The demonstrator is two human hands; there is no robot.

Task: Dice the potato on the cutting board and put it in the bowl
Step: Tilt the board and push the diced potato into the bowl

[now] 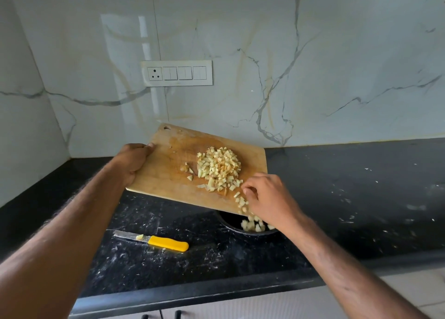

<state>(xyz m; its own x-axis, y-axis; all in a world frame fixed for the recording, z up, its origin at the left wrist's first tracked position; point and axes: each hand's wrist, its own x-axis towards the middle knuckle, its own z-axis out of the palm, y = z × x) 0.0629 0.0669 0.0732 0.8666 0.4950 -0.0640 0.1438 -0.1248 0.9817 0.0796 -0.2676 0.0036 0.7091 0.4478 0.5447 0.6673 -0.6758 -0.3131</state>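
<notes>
So the diced potato sits mostly in a heap on the right half of our cutting board, with a few cubes trailing toward the board's 5 o'clock corner and some already down in the dark bowl right below that corner. We've got the board lifted off the worktop and tilted down to the right. Our left hand grips the board's edge at 9 o'clock, thumb on top. Our right hand is at the 5 o'clock corner, fingers curled loosely against the cubes there, not holding anything we can make out. A yellow-handled knife lies flat on the worktop at 7 o'clock from the bowl, a potato bit stuck on its blade.
</notes>
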